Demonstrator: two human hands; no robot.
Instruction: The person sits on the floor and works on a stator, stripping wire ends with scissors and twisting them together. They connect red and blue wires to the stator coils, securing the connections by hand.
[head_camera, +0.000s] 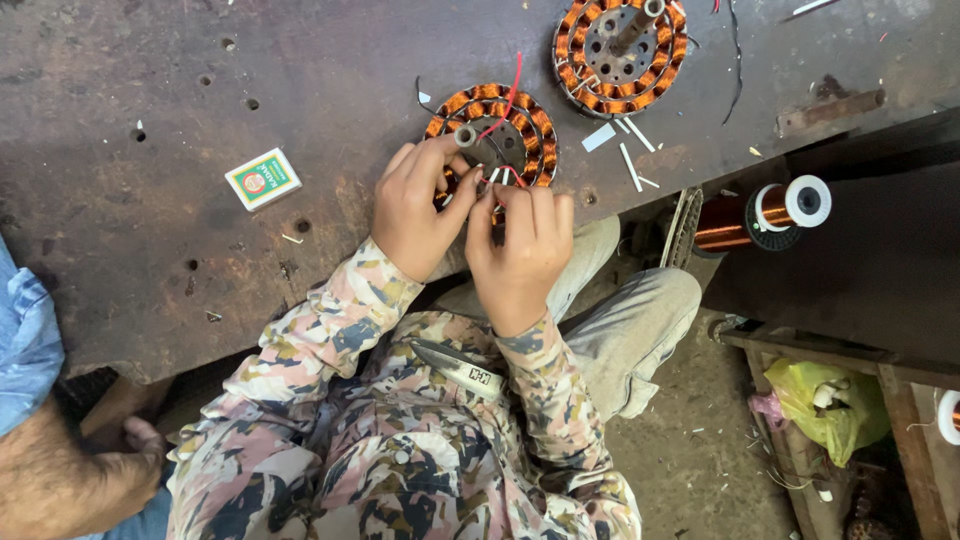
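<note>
Camo sleeves (400, 440) fill the bottom of the frame, nearest the camera, both arms reaching up toward the middle. The left hand (415, 210) and right hand (518, 250) meet at the lower edge of a stator (495, 135), a ring of copper coils lying flat on the dark bench (150, 80) just above center. Both hands have fingertips pinched shut on the thin wire ends at the rim nearest the body; a red wire (508, 100) arcs up across the ring. The stator sits straight ahead of both hands, left slightly closer to its hub. Further out: a second stator (620, 45) at the top right, a small box (262, 178) left of center, a copper spool (760, 215) at the right, and another person's arm (60, 480) at the bottom left.
</note>
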